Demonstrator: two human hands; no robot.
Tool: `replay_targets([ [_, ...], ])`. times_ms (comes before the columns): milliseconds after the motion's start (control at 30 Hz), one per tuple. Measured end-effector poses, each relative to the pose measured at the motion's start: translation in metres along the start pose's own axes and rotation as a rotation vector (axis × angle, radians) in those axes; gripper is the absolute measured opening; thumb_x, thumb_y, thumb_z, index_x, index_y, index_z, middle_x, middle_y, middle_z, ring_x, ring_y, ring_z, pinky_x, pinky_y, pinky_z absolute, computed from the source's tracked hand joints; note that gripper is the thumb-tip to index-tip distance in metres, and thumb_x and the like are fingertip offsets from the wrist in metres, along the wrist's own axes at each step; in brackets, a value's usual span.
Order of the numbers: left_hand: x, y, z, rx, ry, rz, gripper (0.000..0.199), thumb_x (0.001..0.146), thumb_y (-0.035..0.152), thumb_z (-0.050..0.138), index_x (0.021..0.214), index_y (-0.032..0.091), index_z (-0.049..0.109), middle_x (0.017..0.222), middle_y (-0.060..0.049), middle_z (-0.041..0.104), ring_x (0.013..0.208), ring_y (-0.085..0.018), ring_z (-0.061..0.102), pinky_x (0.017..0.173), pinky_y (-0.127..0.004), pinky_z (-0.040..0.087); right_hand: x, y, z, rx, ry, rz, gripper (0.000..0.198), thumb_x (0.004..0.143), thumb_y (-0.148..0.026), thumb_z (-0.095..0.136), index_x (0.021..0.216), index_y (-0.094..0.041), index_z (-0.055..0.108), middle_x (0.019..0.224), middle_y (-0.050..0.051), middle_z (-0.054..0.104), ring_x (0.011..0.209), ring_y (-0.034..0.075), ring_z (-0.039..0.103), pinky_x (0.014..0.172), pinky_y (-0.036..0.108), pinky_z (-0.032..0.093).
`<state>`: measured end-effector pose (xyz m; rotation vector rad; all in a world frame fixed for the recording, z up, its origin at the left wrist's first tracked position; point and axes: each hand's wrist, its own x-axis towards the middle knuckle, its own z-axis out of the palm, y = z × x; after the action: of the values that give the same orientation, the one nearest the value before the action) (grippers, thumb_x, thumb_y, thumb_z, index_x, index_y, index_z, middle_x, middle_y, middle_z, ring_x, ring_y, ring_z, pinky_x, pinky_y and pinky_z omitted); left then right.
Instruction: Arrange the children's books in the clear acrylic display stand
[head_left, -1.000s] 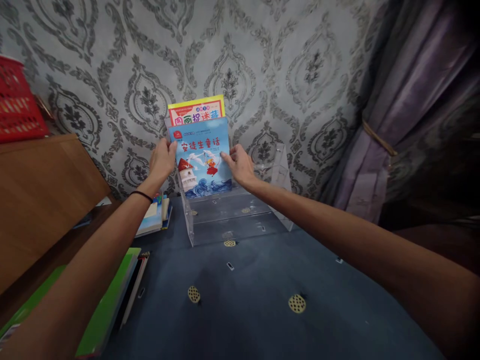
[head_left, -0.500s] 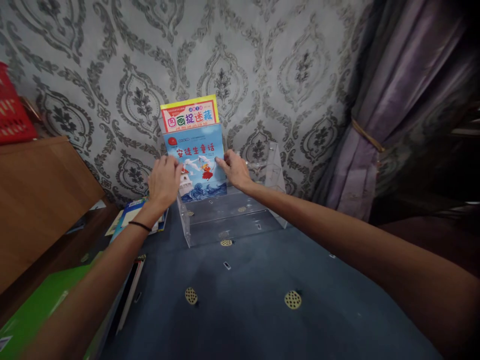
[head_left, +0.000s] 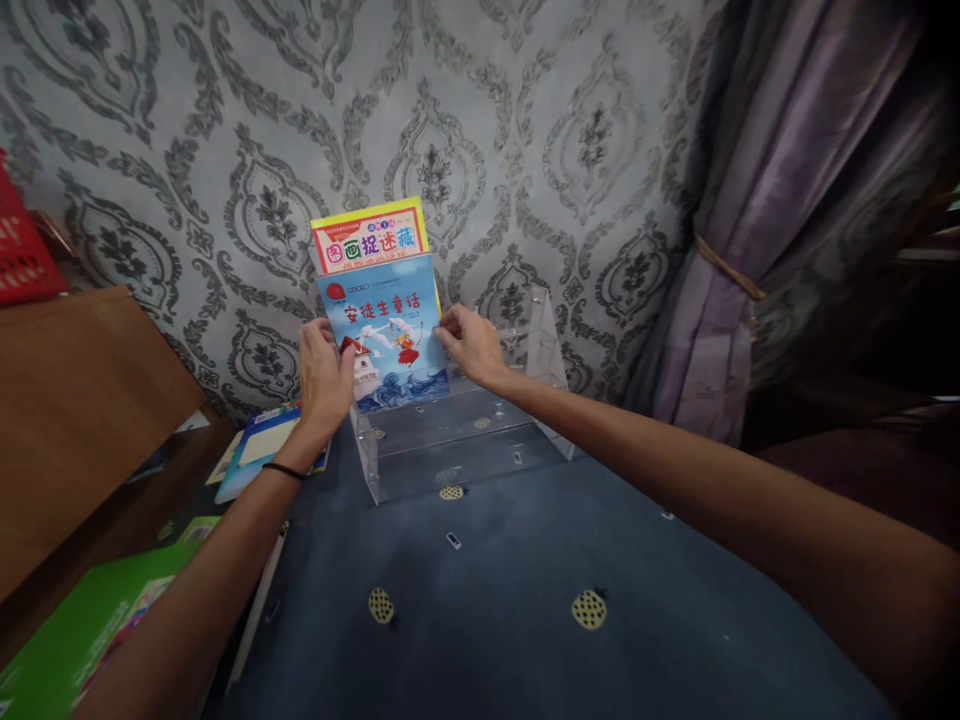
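A blue picture book (head_left: 390,310) with red Chinese lettering stands upright, leaning back in the left part of a clear acrylic stepped rack (head_left: 551,370). Behind it rises a taller book with a yellow edge and a pink and white cover (head_left: 367,240). At the blue book's left edge is my left hand (head_left: 324,375), its thumb on the cover and its fingers round the side. My right hand (head_left: 471,343) pinches the right edge between thumb and fingers. The rack's lower steps show bare through the plastic.
More books (head_left: 266,440) lie left of the rack, and a green book (head_left: 97,610) is nearer me. A wooden box (head_left: 90,390) with a red basket (head_left: 26,240) on it stands far left. Patterned wall (head_left: 510,130) is behind; a purple curtain (head_left: 720,340) hangs right.
My left hand has shifted down the blue book's left edge, its thumb now on the cover. Both books remain in the rack; the view has moved slightly.
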<state>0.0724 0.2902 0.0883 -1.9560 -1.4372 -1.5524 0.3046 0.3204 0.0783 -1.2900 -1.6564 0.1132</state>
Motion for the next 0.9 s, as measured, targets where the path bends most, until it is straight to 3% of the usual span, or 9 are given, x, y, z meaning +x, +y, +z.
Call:
replay_targets([
  [200, 0.009, -0.002, -0.006, -0.035, -0.053, -0.118, 0.018, 0.085, 0.024, 0.053, 0.103, 0.02, 0.05, 0.089, -0.005, 0.057, 0.087, -0.023, 0.06, 0.088, -0.039, 0.049, -0.001, 0.003, 0.002, 0.044, 0.009, -0.002, 0.011, 0.086, -0.025, 0.06, 0.094, -0.021, 0.065, 0.086, 0.006, 0.071, 0.078, 0.02, 0.06, 0.071, 0.034, 0.042],
  [367, 0.011, -0.002, -0.012, -0.038, -0.117, -0.198, 0.007, 0.087, 0.029, 0.05, 0.09, 0.022, 0.051, 0.086, -0.004, 0.061, 0.081, -0.021, 0.061, 0.079, -0.035, 0.049, -0.003, 0.0, 0.003, 0.032, 0.031, -0.002, 0.014, 0.086, -0.025, 0.061, 0.097, -0.019, 0.066, 0.088, 0.007, 0.07, 0.079, 0.02, 0.06, 0.072, 0.034, 0.041],
  [567, 0.008, -0.006, -0.011, -0.048, -0.13, -0.176, 0.017, 0.085, 0.036, 0.052, 0.077, 0.021, 0.051, 0.074, -0.002, 0.06, 0.072, -0.019, 0.057, 0.073, -0.031, 0.045, -0.005, 0.002, 0.004, 0.032, 0.041, -0.031, 0.02, 0.086, -0.027, 0.06, 0.104, -0.02, 0.064, 0.083, 0.004, 0.068, 0.077, 0.02, 0.059, 0.071, 0.034, 0.04],
  [700, 0.01, -0.012, -0.007, -0.26, -0.219, -0.175, 0.03, 0.085, 0.047, 0.052, 0.074, 0.019, 0.056, 0.071, -0.002, 0.06, 0.068, -0.018, 0.055, 0.065, -0.028, 0.045, -0.006, 0.003, 0.005, 0.049, 0.05, -0.035, 0.02, 0.085, -0.025, 0.061, 0.104, -0.021, 0.062, 0.082, 0.004, 0.068, 0.076, 0.021, 0.059, 0.07, 0.034, 0.041],
  [900, 0.018, -0.009, -0.003, -0.464, -0.254, -0.402, 0.028, 0.086, 0.043, 0.054, 0.073, 0.019, 0.054, 0.065, 0.001, 0.052, 0.056, -0.013, 0.048, 0.048, -0.022, 0.04, -0.005, 0.005, 0.003, 0.162, 0.031, -0.048, 0.016, 0.085, -0.03, 0.06, 0.098, -0.021, 0.06, 0.083, 0.004, 0.068, 0.077, 0.021, 0.06, 0.071, 0.034, 0.044],
])
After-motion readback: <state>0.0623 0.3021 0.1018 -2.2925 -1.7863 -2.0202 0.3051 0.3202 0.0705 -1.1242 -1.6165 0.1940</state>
